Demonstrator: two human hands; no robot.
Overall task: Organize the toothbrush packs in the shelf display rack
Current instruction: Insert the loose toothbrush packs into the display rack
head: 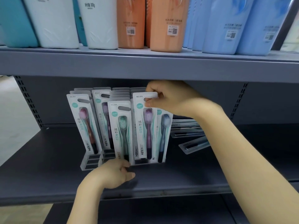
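Observation:
Several white toothbrush packs stand upright in a clear display rack (90, 160) on the dark grey shelf (48, 159). My right hand (171, 97) pinches the top edge of a pack holding a purple brush (144, 126) at the front right of the rack. A pack with a blue brush (163, 136) stands just behind it. My left hand (113, 173) grips the bottom of the pack with a green brush (121, 126). A pack with a red brush (84, 123) leans at the far left.
A few more packs (191, 135) lie flat on the shelf to the right of the rack. The shelf above (145, 65) hangs low over my right hand and carries white, orange and blue bottles (165, 23).

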